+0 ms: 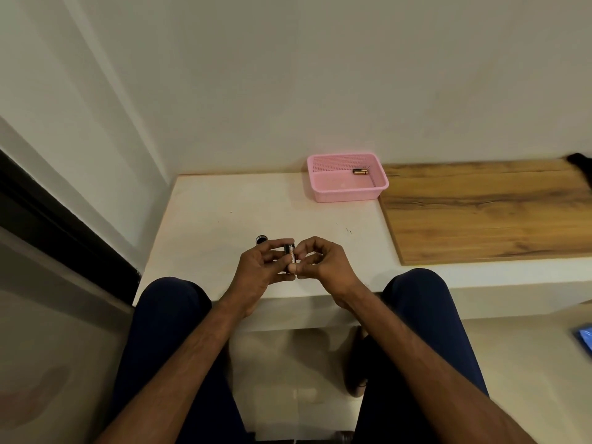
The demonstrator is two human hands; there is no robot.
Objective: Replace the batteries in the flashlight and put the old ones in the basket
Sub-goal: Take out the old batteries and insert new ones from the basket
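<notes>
White ledge (205,216): battery (292,257) label unreadable.

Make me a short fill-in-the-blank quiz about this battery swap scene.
1. The basket is coloured ____.
2. The batteries lie inside the ____.
3. The basket sits beside a ____ board.
4. The left hand and right hand meet over the white ____.

Missing words: pink; basket; wooden; table

We see the black flashlight (287,249) held upright with a battery (292,257) at it, and a used battery (360,171) lying in the pink basket (346,195).
</notes>
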